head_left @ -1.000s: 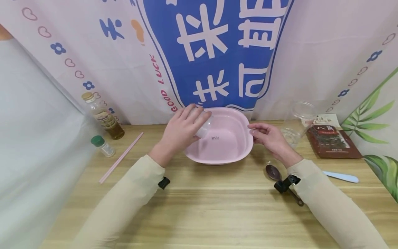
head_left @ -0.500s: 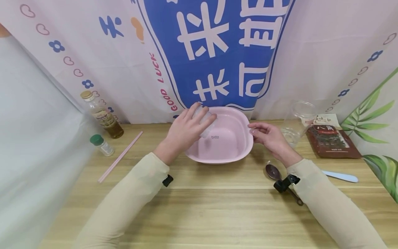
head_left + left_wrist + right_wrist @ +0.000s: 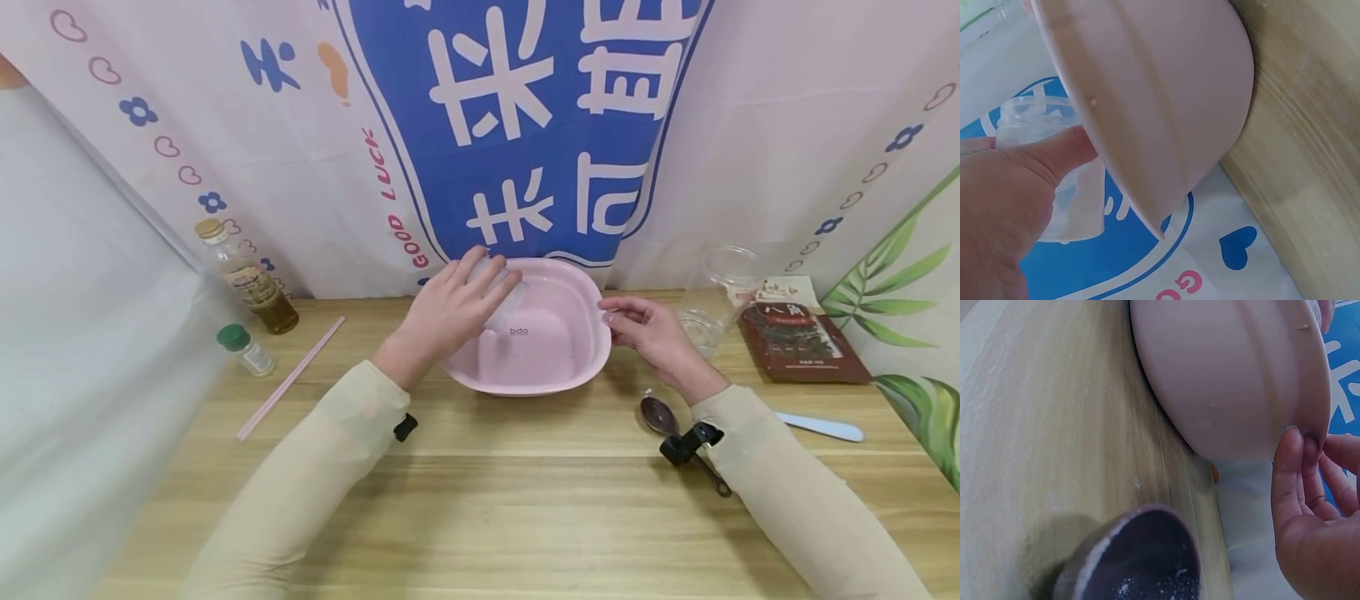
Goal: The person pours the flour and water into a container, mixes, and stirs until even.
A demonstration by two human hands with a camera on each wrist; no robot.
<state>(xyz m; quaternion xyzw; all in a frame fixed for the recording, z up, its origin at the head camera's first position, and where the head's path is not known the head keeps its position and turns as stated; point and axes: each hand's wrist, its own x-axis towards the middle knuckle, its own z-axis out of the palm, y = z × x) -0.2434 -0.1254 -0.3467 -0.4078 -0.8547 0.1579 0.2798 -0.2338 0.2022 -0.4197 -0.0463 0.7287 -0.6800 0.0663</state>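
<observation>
A pink basin (image 3: 555, 354) sits on the wooden table near the curtain. My left hand (image 3: 446, 312) grips a clear plastic cup (image 3: 506, 307), tilted over the basin's left side with its mouth inward. In the left wrist view the thumb presses along the cup (image 3: 1079, 215), close to the basin rim. Whatever is inside the cup is too faint to make out. On the other side, my right hand (image 3: 654, 337) pinches the basin's right rim between thumb and fingers, as the right wrist view also shows.
A brown measuring spoon (image 3: 658, 414) with white grains lies by my right wrist. A clear container (image 3: 697, 329), brown packet (image 3: 802, 337) and light blue utensil (image 3: 825, 426) are at right. At left stand an oil bottle (image 3: 258, 292), green-capped shaker (image 3: 247, 350) and pink chopsticks (image 3: 292, 379).
My left hand has shifted slightly to the right over the basin, with the cup tipped further. The right hand has kept its hold on the rim.
</observation>
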